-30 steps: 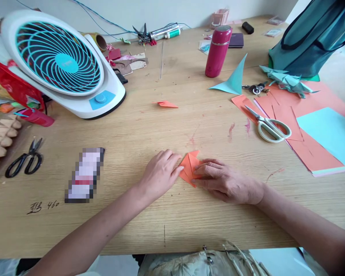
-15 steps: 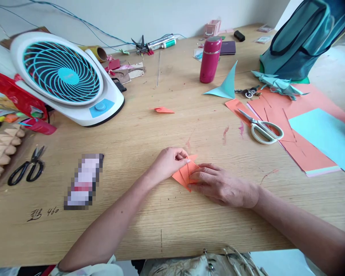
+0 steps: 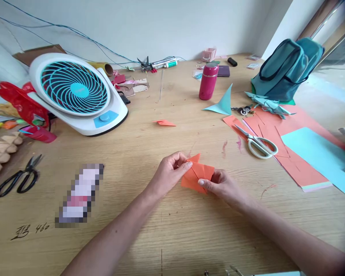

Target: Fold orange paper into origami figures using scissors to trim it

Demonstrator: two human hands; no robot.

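A folded orange paper piece (image 3: pixel 197 174) is lifted just above the wooden table (image 3: pixel 166 230) near its middle. My left hand (image 3: pixel 169 174) pinches its left edge with thumb and fingers. My right hand (image 3: pixel 222 186) grips its lower right corner, thumb on top and fingers underneath. A small point of the paper sticks up at the top.
A white and teal fan (image 3: pixel 77 92) stands at the left, black scissors (image 3: pixel 15 180) near the left edge. White-handled scissors (image 3: pixel 257 142) lie on orange and blue sheets (image 3: pixel 304 153) at right. A pink bottle (image 3: pixel 208 81), a blue paper cone (image 3: pixel 222 102), a small orange fold (image 3: pixel 164 122) and a teal bag (image 3: pixel 286 69) lie beyond.
Both hands went from pressing the orange paper flat on the table to lifting it and pinching it by its edges. The camera view tilted upward.
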